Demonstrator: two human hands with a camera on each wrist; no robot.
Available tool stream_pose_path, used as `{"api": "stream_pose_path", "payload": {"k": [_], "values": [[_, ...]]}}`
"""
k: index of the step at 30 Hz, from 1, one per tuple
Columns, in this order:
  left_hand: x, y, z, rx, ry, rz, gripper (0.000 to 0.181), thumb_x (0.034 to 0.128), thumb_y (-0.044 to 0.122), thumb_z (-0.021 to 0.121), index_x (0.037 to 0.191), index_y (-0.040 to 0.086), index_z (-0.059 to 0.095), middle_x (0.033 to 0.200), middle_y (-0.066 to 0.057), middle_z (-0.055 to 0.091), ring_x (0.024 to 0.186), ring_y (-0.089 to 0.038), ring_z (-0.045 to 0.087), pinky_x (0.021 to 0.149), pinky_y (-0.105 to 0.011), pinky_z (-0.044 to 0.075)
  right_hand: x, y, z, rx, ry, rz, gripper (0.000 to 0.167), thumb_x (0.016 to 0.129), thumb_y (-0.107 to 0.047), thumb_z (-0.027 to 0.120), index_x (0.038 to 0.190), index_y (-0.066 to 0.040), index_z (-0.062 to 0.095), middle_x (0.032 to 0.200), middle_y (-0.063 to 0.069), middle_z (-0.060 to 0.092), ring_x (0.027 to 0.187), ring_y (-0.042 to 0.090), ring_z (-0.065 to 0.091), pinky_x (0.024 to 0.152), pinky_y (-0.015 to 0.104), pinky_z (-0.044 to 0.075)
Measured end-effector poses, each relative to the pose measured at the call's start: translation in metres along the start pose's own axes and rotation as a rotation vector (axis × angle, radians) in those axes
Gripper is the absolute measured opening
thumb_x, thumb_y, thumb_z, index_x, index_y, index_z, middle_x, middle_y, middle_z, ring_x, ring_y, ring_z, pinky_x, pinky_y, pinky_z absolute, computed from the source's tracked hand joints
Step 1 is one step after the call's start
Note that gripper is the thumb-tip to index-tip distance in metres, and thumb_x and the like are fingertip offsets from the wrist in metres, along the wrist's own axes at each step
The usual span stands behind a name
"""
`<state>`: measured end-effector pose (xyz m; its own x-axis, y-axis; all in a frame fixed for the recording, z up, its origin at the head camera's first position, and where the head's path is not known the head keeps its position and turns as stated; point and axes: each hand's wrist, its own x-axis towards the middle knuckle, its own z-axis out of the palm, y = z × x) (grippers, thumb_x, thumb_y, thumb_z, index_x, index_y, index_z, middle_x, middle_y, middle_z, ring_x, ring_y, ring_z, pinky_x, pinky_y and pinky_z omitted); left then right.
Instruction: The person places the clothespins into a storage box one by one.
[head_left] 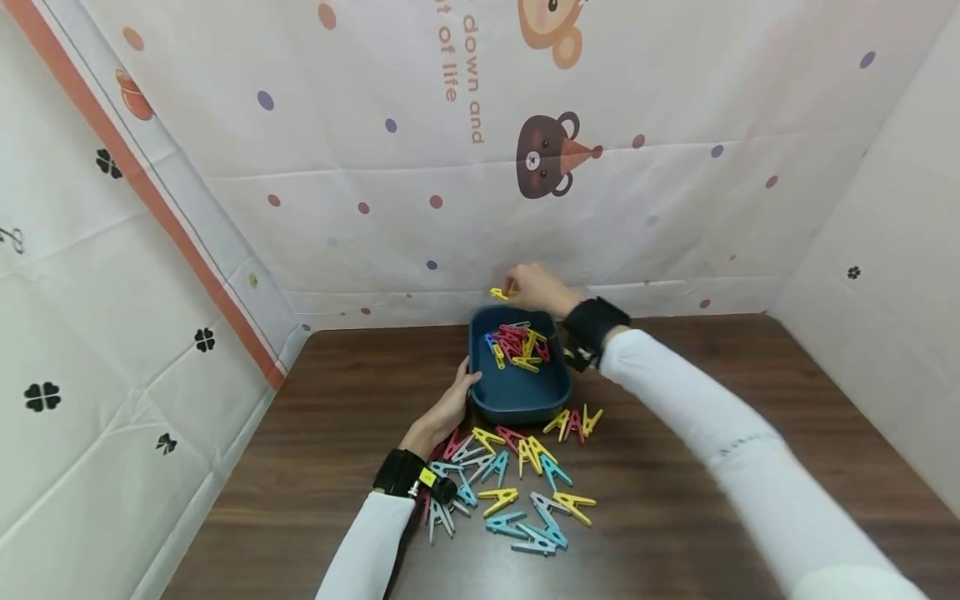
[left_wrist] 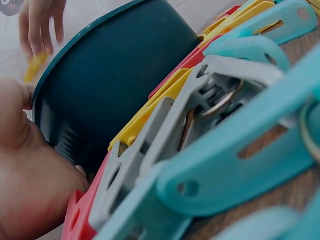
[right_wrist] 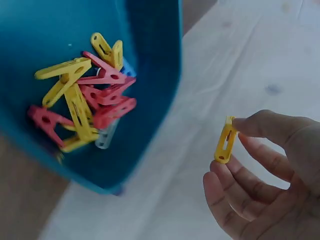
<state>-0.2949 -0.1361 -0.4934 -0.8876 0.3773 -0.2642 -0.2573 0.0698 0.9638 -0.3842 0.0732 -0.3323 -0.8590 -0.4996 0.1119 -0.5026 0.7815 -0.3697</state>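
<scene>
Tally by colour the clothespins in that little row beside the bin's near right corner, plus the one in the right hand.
Yellow clothespins: 3, one of them held in the right hand
Red clothespin: 1
Total: 4

the tub stands toward the back of the table, before the back sheet. piled pegs lie in its far half. the left hand is against its left side; the right hand, with a single peg, is at its far end. loose pegs lie in front, three near its front right corner.
</scene>
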Motion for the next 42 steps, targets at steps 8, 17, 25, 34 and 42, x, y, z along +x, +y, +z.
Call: {"api": "stream_pose_path", "payload": {"k": [8,17,25,34,42], "values": [[-0.005,-0.005,0.001,-0.022,-0.022,0.033,0.068,0.111,0.037,0.031,0.165,0.029,-0.01,0.172,-0.008,-0.018,0.158,-0.033,-0.016,0.125,-0.063,0.0,0.025,0.027,0.054,0.063,-0.108,0.267,0.042,0.096,-0.002,0.058,0.057,-0.01,0.048,0.056,-0.001,0.036,0.052,0.015,0.034,0.058,0.031,0.035],[0.0,0.005,0.003,-0.017,-0.041,0.046,0.069,0.1109,0.037,0.031,0.165,0.028,-0.011,0.172,-0.008,-0.018,0.159,-0.033,-0.014,0.126,-0.062,0.001,0.03,0.038,0.078,0.019,-0.125,0.374,0.045,0.096,-0.009,0.066,0.056,-0.014,0.045,0.052,0.001,0.04,0.049,0.016,0.044,0.054,0.031,0.039],[0.0,0.003,0.0,-0.011,-0.026,0.007,0.068,0.1108,0.037,0.031,0.165,0.029,-0.01,0.172,-0.008,-0.019,0.158,-0.033,-0.016,0.125,-0.064,0.0,0.022,0.038,0.065,0.07,-0.126,0.275,0.042,0.096,-0.005,0.062,0.057,-0.011,0.05,0.055,0.0,0.04,0.049,0.013,0.036,0.055,0.03,0.035],[-0.001,0.001,0.004,-0.005,-0.049,0.029,0.069,0.1112,0.037,0.03,0.164,0.029,-0.012,0.172,-0.008,-0.018,0.159,-0.034,-0.014,0.126,-0.063,0.002,-0.031,0.011,-0.023,-0.095,0.002,-0.023,0.016,0.097,-0.013,0.066,0.103,-0.001,0.075,0.095,0.015,0.075,0.082,0.024,0.068,0.077,0.039,0.057],[-0.002,0.002,-0.001,0.0,-0.046,0.028,0.067,0.1118,0.037,0.029,0.164,0.03,-0.012,0.172,-0.007,-0.018,0.159,-0.033,-0.013,0.125,-0.064,0.002,-0.128,-0.045,-0.03,-0.263,-0.012,-0.373,0.011,0.094,-0.018,0.073,0.102,-0.012,0.074,0.091,0.004,0.072,0.072,0.013,0.065,0.06,0.025,0.052]]}}
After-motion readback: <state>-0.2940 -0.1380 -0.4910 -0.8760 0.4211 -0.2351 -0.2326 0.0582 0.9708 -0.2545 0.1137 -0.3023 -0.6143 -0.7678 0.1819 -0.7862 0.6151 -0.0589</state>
